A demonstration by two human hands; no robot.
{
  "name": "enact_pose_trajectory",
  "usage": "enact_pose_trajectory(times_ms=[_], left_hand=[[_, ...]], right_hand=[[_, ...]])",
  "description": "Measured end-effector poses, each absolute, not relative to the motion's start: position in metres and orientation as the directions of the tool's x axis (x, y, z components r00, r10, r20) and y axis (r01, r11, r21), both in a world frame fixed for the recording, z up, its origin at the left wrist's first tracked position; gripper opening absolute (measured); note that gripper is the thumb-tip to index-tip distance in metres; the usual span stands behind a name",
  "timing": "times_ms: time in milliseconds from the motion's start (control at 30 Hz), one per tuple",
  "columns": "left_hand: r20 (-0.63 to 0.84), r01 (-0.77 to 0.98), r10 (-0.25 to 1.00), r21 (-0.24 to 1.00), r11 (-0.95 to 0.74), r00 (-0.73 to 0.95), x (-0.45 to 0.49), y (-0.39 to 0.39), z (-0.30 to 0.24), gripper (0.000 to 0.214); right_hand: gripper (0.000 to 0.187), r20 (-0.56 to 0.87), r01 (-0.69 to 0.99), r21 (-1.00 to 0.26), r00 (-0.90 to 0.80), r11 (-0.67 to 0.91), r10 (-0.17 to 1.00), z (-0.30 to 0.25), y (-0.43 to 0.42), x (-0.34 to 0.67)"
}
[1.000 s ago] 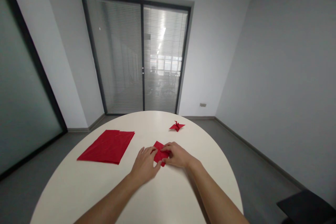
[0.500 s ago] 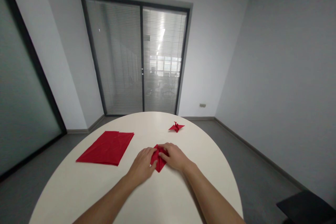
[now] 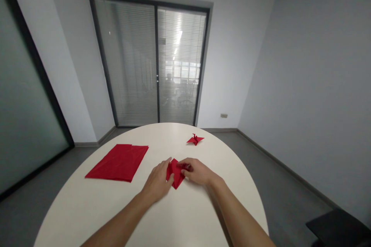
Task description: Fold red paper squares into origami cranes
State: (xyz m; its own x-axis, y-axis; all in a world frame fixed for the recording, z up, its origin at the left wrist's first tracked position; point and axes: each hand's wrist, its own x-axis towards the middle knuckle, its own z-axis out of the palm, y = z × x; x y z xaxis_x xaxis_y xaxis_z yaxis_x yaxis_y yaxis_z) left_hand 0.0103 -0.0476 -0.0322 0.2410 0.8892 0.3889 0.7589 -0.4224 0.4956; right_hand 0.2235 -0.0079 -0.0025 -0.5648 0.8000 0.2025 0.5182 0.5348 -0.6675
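A small folded piece of red paper (image 3: 175,173) lies on the white round table (image 3: 185,216) between my hands. My left hand (image 3: 158,181) rests flat on the paper's left side, fingers stretched out and pressing it down. My right hand (image 3: 197,171) pinches the paper's right part, with a flap lifted between thumb and fingers. Farther back on the table stands a finished red paper crane (image 3: 195,139). A stack of flat red paper sheets (image 3: 118,156) lies to the left.
Beyond the table is a dark-framed glass door with blinds (image 3: 153,61). A frosted glass wall (image 3: 20,123) runs on the left and grey floor surrounds the table. A black chair corner (image 3: 339,227) shows at the lower right.
My right hand has gone from lying over the red paper to pinching and lifting a flap on its right side. My left hand has stayed pressed on the paper's left side.
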Motion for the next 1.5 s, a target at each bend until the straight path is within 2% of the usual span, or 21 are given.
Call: enact_pose_trajectory(times_ms=[133, 300, 500, 733, 967, 1133, 1367, 1500], left_hand=[[0.411, 0.703, 0.872, 0.536, -0.468, 0.267, 0.005, -0.046, -0.036, 0.054], [0.438, 0.680, 0.851, 0.533, -0.504, 0.289, 0.002, -0.045, -0.036, 0.053], [0.399, 0.750, 0.863, 0.455, -0.480, 0.311, 0.002, -0.047, -0.028, 0.033], [0.387, 0.809, 0.904, 0.464, -0.361, 0.181, 0.001, -0.049, -0.017, 0.016], [0.437, 0.829, 0.895, 0.464, -0.311, 0.092, 0.008, -0.051, -0.012, 0.007], [0.426, 0.845, 0.905, 0.482, -0.232, 0.006, 0.011, -0.052, -0.012, 0.006], [0.432, 0.783, 0.901, 0.546, -0.299, 0.042, 0.013, -0.051, -0.011, 0.018], [0.399, 0.754, 0.917, 0.599, -0.270, 0.012, 0.011, -0.049, -0.013, 0.020]], right_hand=[[0.041, 0.184, 0.514, -0.682, -0.567, 0.520, 0.803, -0.001, -0.008, 0.226], [0.026, 0.176, 0.519, -0.674, -0.578, 0.525, 0.797, 0.002, -0.008, 0.227], [0.032, 0.175, 0.542, -0.664, -0.557, 0.515, 0.812, -0.001, -0.007, 0.226], [0.027, 0.199, 0.515, -0.678, -0.557, 0.524, 0.806, 0.000, -0.008, 0.226], [0.013, 0.258, 0.653, -0.574, -0.428, 0.493, 0.866, 0.000, -0.007, 0.219], [0.013, 0.295, 0.721, -0.506, -0.371, 0.473, 0.881, -0.004, -0.007, 0.207], [0.010, 0.301, 0.737, -0.500, -0.346, 0.456, 0.889, -0.005, -0.010, 0.196], [0.009, 0.291, 0.741, -0.500, -0.344, 0.448, 0.893, -0.006, -0.011, 0.195]])
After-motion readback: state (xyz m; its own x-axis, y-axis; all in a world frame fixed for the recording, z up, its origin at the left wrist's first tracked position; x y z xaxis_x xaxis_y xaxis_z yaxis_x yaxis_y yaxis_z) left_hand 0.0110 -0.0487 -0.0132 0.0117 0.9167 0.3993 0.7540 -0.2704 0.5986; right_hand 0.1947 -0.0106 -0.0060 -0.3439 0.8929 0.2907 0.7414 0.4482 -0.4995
